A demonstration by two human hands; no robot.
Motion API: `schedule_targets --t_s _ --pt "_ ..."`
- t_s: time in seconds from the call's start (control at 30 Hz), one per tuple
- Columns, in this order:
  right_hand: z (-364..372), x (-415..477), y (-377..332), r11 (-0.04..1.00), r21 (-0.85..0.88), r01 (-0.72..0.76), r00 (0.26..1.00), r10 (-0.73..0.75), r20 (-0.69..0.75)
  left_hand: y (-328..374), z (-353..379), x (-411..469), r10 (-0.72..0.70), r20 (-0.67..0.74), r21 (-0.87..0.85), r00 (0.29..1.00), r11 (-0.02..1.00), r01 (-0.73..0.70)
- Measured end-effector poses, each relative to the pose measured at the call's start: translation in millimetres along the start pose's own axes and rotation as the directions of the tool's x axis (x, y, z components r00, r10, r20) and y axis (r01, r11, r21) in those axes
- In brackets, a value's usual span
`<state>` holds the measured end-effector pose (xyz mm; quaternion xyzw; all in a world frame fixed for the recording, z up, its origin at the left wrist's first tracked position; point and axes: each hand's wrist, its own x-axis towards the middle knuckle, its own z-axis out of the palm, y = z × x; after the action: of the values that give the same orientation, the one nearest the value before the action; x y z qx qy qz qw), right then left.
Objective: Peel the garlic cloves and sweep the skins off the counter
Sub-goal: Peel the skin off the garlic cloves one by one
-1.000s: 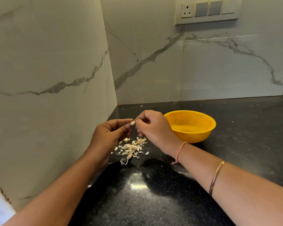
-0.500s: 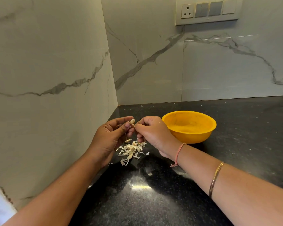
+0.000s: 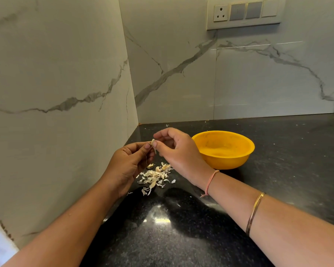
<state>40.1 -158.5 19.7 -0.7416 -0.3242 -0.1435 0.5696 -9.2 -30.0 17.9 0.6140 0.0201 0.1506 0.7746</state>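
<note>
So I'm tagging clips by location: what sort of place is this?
Most likely a home kitchen corner: a black stone counter, marble-look wall tiles with a socket and switch plate, and garlic skins piled beside a yellow bowl.

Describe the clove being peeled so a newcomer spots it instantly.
Find the yellow bowl. Beside it, left hand and right hand meet above scattered skins. The clove is the pale piece pinched between them, off the counter.

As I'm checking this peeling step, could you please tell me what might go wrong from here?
The clove is pinched only between fingertips of the left hand and right hand, so it may drop into the skins below. The right hand works close to the bowl and might knock it.
</note>
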Motion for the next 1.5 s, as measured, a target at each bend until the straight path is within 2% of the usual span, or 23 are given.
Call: schedule_targets --t_s 0.13,0.23,0.33,0.47,0.53,0.67,0.77,0.83,0.97,1.17,1.3,1.5 --pt "0 0 3 0.999 -0.041 0.018 1.000 -0.018 0.001 -1 1 0 -0.016 0.036 0.000 0.999 1.000 0.016" --pt "-3 1 1 0.988 0.123 -0.096 0.995 0.098 -0.009 -1 3 -1 -0.040 0.058 -0.040 0.998 0.998 0.042" --pt "-5 0 -1 0.933 0.285 -0.220 0.975 0.219 0.036 1 3 -3 -0.028 0.082 -0.022 0.996 0.999 0.029" --pt "-4 1 0 0.888 0.332 -0.317 0.948 0.299 0.107 0 3 -4 0.032 0.029 0.085 0.999 0.996 -0.035" --pt "-3 1 0 0.875 0.345 -0.339 0.941 0.318 0.116 -2 2 -2 0.066 0.009 0.191 0.998 0.979 -0.066" --pt "-6 4 0 0.831 0.412 -0.374 0.925 0.365 0.106 -6 -3 1 0.136 -0.035 0.419 0.990 0.902 -0.109" --pt "-8 5 -1 0.798 0.463 -0.386 0.920 0.371 0.127 -9 -7 4 0.201 -0.061 0.526 0.978 0.839 -0.140" --pt "-7 4 -2 0.800 0.459 -0.386 0.921 0.364 0.140 -9 -6 4 0.232 -0.055 0.529 0.971 0.832 -0.169" --pt "-4 1 -2 0.839 0.415 -0.350 0.936 0.333 0.116 -7 1 1 0.216 -0.023 0.416 0.976 0.890 -0.187" --pt "-4 -1 -4 0.836 0.439 -0.329 0.944 0.298 0.140 -7 -1 2 0.232 -0.079 0.414 0.969 0.892 -0.180" --pt "-4 -2 -5 0.838 0.447 -0.312 0.949 0.294 0.112 -6 1 0 0.229 -0.062 0.387 0.972 0.903 -0.188" --pt "0 -1 -5 0.777 0.486 -0.400 0.916 0.352 0.192 -6 -1 1 0.270 -0.101 0.395 0.958 0.894 -0.210"
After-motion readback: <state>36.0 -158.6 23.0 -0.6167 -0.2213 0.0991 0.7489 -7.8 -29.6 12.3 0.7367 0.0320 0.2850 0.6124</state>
